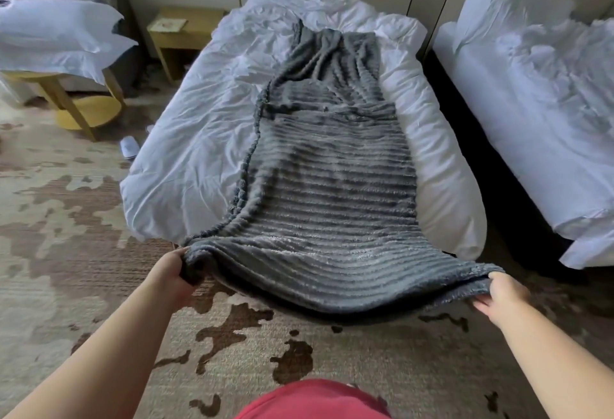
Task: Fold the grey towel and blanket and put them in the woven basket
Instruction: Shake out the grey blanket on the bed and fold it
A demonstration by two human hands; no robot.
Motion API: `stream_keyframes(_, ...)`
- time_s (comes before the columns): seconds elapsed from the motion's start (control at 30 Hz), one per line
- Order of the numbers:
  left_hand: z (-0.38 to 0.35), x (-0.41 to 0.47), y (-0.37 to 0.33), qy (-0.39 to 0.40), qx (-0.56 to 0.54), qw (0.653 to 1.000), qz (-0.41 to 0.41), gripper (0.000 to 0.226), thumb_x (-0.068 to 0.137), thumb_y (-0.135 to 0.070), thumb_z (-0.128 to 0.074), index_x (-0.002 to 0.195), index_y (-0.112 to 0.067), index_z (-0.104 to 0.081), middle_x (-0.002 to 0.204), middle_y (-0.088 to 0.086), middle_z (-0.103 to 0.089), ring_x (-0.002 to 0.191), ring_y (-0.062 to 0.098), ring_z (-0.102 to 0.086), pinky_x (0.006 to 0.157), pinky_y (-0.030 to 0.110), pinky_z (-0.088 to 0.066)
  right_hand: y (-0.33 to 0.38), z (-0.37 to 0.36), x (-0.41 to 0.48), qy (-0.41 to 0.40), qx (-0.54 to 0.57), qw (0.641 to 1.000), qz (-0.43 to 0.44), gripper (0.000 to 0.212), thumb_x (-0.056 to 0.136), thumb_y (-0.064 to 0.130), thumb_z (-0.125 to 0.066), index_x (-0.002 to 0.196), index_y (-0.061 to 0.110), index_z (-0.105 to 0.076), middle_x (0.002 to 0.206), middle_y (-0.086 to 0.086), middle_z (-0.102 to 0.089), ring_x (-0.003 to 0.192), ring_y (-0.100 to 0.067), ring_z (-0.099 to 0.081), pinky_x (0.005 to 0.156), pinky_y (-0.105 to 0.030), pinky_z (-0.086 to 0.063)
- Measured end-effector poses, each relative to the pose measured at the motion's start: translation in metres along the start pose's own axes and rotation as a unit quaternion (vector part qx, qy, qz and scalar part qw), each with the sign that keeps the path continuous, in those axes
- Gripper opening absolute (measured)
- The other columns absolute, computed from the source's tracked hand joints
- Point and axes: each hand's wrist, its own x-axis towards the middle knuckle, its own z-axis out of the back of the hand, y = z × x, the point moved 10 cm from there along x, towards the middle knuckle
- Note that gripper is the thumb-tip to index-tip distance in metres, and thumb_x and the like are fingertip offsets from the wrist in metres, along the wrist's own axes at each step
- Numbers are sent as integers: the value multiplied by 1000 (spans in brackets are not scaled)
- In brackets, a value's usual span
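Note:
A grey ribbed blanket (pixel 332 173) lies lengthwise along the white bed (pixel 199 139), doubled over with its far end bunched near the head of the bed. Its near end hangs off the foot of the bed above the carpet. My left hand (pixel 176 274) grips the near left corner. My right hand (pixel 501 295) grips the near right corner, with fingers under the edge. The blanket's near edge sags between the two hands. No towel and no woven basket are in view.
A second white bed (pixel 531 103) stands to the right across a dark gap. A wooden nightstand (pixel 179 33) sits at the back left. A yellow round table (pixel 76 99) holding white pillows stands at the left, with a white slipper (pixel 128 146) on the patterned carpet.

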Motion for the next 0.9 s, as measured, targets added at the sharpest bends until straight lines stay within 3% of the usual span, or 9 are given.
stream_keyframes(0.13, -18, 16, -27, -6, -72, 997, -7, 29, 101, -13, -33, 88, -3, -56, 60, 10, -69, 52, 19, -68, 43, 29, -54, 21, -14, -4, -7, 119, 992, -34, 41, 95, 14, -46, 137, 15, -45, 136, -13, -51, 118, -32, -54, 89, -46, -48)
stream_keyframes(0.27, -42, 48, -51, -18, -40, 999, -24, 27, 102, -15, -30, 116, -7, -51, 101, 9, -60, 103, 21, -57, 79, 35, -51, 45, -48, 6, 16, 177, 984, -18, 42, 95, 14, -44, 137, 15, -45, 136, -11, -49, 111, -28, -52, 84, -39, -48)
stream_keyframes(0.43, -83, 104, -75, -47, -81, 995, -20, 25, 99, -9, -31, 91, -6, -54, 85, 4, -56, 70, 13, -56, 60, 18, -53, 77, -101, 26, 36, 187, 982, -11, 35, 95, 11, -44, 130, 9, -48, 132, -14, -46, 116, -29, -50, 93, -39, -49)
stream_keyframes(0.53, -126, 147, -89, -56, -70, 996, -13, 23, 96, -6, -33, 85, -4, -54, 84, 6, -55, 69, 14, -55, 64, 20, -51, 106, -146, 56, 50, 197, 979, -7, 21, 94, 9, -44, 115, 10, -49, 126, -14, -47, 111, -28, -51, 86, -34, -50)
stream_keyframes(0.67, -196, 215, -119, -64, -35, 997, -22, 28, 72, 8, -36, 88, -4, -55, 90, 9, -57, 74, 18, -55, 77, 25, -52, 154, -232, 116, 73, 195, 978, -9, 15, 95, 8, -44, 109, 7, -49, 126, -14, -48, 114, -27, -53, 87, -32, -51)
stream_keyframes(0.73, -232, 252, -137, -51, -38, 997, -39, 37, 55, 11, -47, 87, -6, -54, 83, 8, -59, 67, 16, -59, 65, 22, -55, 175, -281, 153, 77, 199, 977, -15, 8, 96, 8, -44, 98, 6, -51, 128, -14, -49, 116, -26, -53, 91, -32, -51)
stream_keyframes(0.8, -256, 294, -155, -47, -80, 992, -84, 51, 64, 2, -63, 113, -8, -52, 102, 11, -62, 88, 21, -65, 77, 34, -58, 190, -329, 192, 89, 217, 972, -25, 13, 98, 10, -40, 93, 6, -51, 127, -13, -52, 120, -25, -53, 98, -33, -49)
stream_keyframes(0.83, -260, 316, -160, -64, -98, 988, -104, 56, 86, -14, -58, 138, -10, -37, 125, 14, -54, 113, 26, -58, 95, 44, -50, 193, -352, 210, 97, 216, 971, -35, 16, 100, 12, -38, 97, 4, -51, 129, -14, -51, 123, -25, -51, 102, -35, -46)
stream_keyframes(0.9, -268, 351, -157, -99, -62, 987, -114, 62, 100, -38, -36, 152, -17, -8, 150, 14, -32, 136, 30, -38, 110, 54, -30, 188, -391, 240, 107, 159, 980, -61, 28, 101, 18, -36, 121, 3, -47, 139, -17, -45, 130, -28, -46, 108, -36, -39)
